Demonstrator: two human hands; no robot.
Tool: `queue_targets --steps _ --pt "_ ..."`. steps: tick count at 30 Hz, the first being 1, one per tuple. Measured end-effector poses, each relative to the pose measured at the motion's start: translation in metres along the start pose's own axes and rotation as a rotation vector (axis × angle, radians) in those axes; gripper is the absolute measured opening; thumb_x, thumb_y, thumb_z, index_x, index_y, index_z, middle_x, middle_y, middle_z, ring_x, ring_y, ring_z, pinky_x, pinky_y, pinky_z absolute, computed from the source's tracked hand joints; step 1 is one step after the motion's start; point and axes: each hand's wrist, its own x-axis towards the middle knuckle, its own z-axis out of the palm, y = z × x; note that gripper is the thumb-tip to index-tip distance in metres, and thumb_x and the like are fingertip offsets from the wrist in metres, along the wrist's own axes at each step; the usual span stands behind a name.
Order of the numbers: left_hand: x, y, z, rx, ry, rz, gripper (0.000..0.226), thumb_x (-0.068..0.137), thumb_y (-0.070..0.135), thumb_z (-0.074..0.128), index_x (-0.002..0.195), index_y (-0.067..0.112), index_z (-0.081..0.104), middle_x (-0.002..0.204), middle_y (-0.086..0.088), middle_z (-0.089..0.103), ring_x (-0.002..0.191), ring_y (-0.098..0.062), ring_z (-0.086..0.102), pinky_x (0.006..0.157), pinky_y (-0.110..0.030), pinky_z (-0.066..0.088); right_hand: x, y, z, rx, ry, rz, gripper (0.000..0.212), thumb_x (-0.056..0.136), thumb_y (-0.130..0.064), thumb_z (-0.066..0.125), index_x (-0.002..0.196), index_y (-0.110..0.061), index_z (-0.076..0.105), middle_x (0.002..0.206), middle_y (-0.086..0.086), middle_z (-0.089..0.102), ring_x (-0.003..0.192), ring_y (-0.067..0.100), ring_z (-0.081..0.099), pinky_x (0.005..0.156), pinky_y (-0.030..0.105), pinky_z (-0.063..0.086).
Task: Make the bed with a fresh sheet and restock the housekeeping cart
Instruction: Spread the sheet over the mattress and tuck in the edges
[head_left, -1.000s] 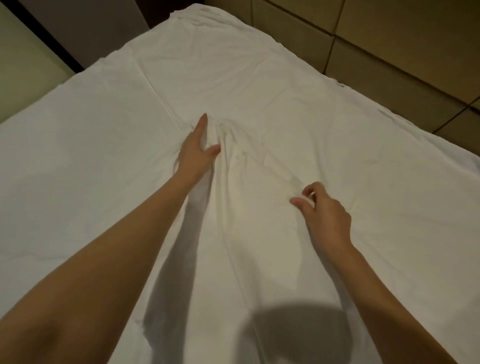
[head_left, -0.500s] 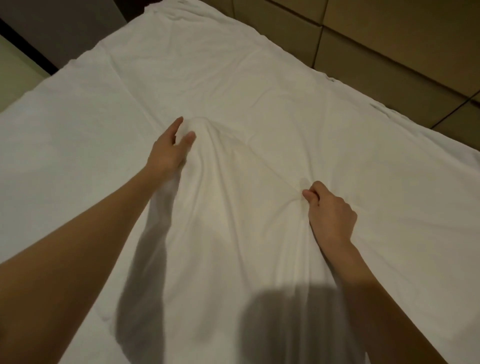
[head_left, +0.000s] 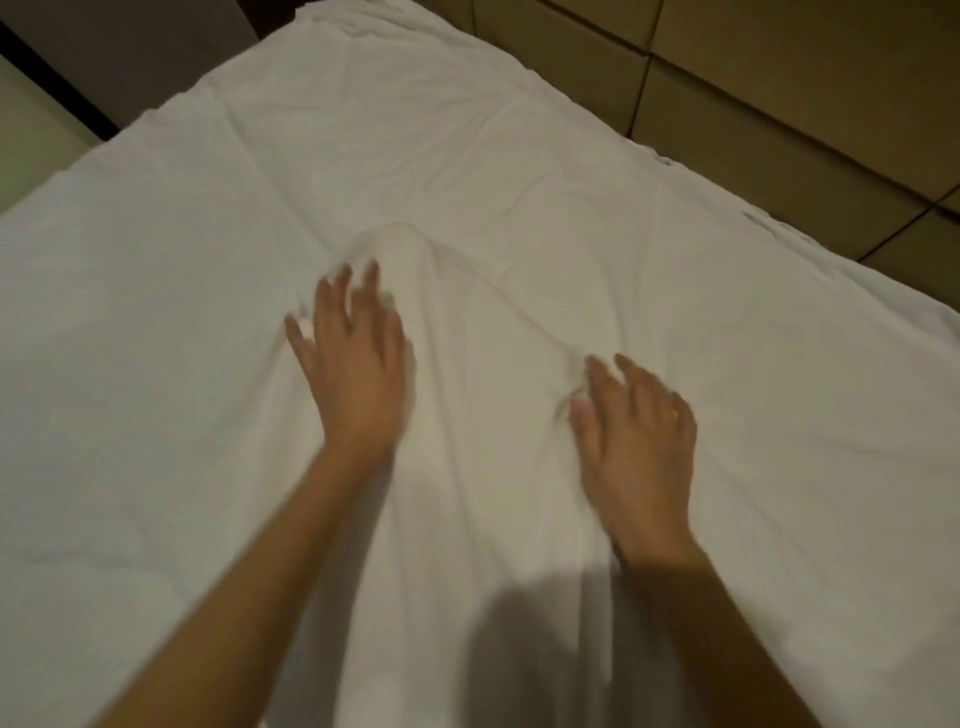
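A white sheet (head_left: 519, 171) covers the whole bed and fills most of the view. A raised fold of it (head_left: 483, 332) runs down the middle between my hands. My left hand (head_left: 353, 364) lies palm down on the sheet just left of the fold, fingers spread and blurred. To the right of the fold, my right hand (head_left: 639, 436) is also flat and open on the cloth, holding nothing. My shadow falls on the sheet near the bottom.
A tan panelled headboard or wall (head_left: 779, 88) runs along the bed's far right edge. At the upper left, a dark strip and a pale wall (head_left: 31, 119) border the bed's far corner.
Both hands have let go of the pinched sheet and now lie flat with fingers spread. They have moved closer to me, and the bunched fold has widened and sagged.
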Motion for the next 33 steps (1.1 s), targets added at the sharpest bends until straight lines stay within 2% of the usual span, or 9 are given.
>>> queue_targets --steps 2,4,7,11,15,18,23,29,33 --pt "-0.055 0.009 0.006 0.057 -0.19 0.06 0.057 0.096 0.044 0.013 0.15 0.03 0.023 0.158 -0.002 0.02 0.147 -0.024 0.012 0.114 -0.052 -0.004 -0.023 0.006 0.006 -0.064 -0.165 -0.138 0.051 0.099 -0.049 0.02 0.145 -0.032 0.031 0.15 0.002 0.036 0.14 0.023 0.03 0.113 0.044 0.01" --pt "-0.084 0.007 0.025 0.142 -0.385 0.059 0.059 0.09 0.054 -0.002 0.147 0.04 0.001 0.16 0.005 0.004 0.148 -0.021 -0.002 0.114 -0.053 -0.009 -0.027 0.02 0.016 -0.132 -0.313 -0.182 0.054 0.098 -0.054 0.013 0.149 -0.036 0.012 0.156 -0.002 0.021 0.144 0.02 0.013 0.115 0.045 0.004" --pt "-0.081 0.002 0.048 0.184 -0.426 0.028 0.057 0.085 0.059 -0.008 0.14 0.046 -0.013 0.16 0.008 -0.004 0.148 -0.018 -0.007 0.114 -0.052 -0.01 -0.021 0.028 0.023 -0.174 -0.37 -0.176 0.055 0.094 -0.057 0.0 0.147 -0.04 -0.002 0.155 -0.01 -0.004 0.145 0.016 -0.004 0.115 0.045 -0.006" --pt "-0.081 0.007 0.038 0.161 -0.522 -0.007 0.052 0.099 0.051 0.01 0.146 0.044 -0.01 0.16 0.007 -0.011 0.147 -0.018 -0.012 0.115 -0.053 -0.011 -0.024 0.027 0.01 -0.103 -0.442 -0.187 0.051 0.091 -0.055 -0.003 0.139 -0.045 -0.018 0.147 -0.016 -0.023 0.144 0.012 -0.016 0.114 0.041 -0.015" --pt "-0.116 0.041 0.017 -0.01 -0.557 -0.144 0.051 0.101 0.045 0.014 0.15 0.039 0.001 0.161 0.004 -0.007 0.147 -0.019 -0.011 0.116 -0.049 -0.009 -0.034 0.044 -0.014 -0.113 -0.503 -0.262 0.051 0.091 -0.058 -0.003 0.139 -0.045 -0.017 0.149 -0.014 -0.022 0.145 0.011 -0.014 0.115 0.038 -0.013" --pt "-0.169 0.061 0.006 -0.04 -0.531 -0.076 0.055 0.097 0.054 0.006 0.15 0.039 0.001 0.16 0.006 -0.004 0.147 -0.017 -0.008 0.116 -0.043 -0.01 -0.051 0.071 -0.03 -0.119 -0.49 -0.229 0.056 0.087 -0.062 -0.006 0.141 -0.048 -0.014 0.157 -0.01 -0.011 0.146 0.014 -0.007 0.116 0.039 -0.006" --pt "-0.248 0.052 -0.01 -0.082 -0.323 -0.009 0.058 0.093 0.042 0.018 0.142 0.025 0.043 0.151 -0.006 0.037 0.141 -0.025 0.032 0.116 -0.048 0.017 -0.089 0.102 -0.05 -0.054 -0.473 -0.138 0.061 0.089 -0.063 0.002 0.147 -0.045 0.005 0.16 -0.001 0.007 0.145 0.019 0.01 0.114 0.038 0.01" --pt "-0.319 0.048 -0.032 -0.018 -0.242 -0.239 0.057 0.092 0.043 0.019 0.138 0.026 0.049 0.149 -0.005 0.04 0.142 -0.023 0.029 0.116 -0.048 0.004 -0.129 0.12 -0.069 -0.059 -0.501 -0.192 0.069 0.082 -0.064 -0.003 0.146 -0.046 0.016 0.159 -0.005 0.006 0.145 0.026 0.008 0.114 0.041 0.012" --pt "-0.374 0.054 -0.05 -0.122 -0.086 -0.548 0.039 0.097 0.036 0.049 0.136 0.035 0.049 0.154 -0.01 0.025 0.143 -0.028 0.02 0.114 -0.051 0.011 -0.141 0.137 -0.077 0.005 -0.467 -0.242 0.059 0.091 -0.06 0.016 0.145 -0.04 0.028 0.157 -0.001 0.018 0.141 0.027 0.019 0.113 0.044 0.022"
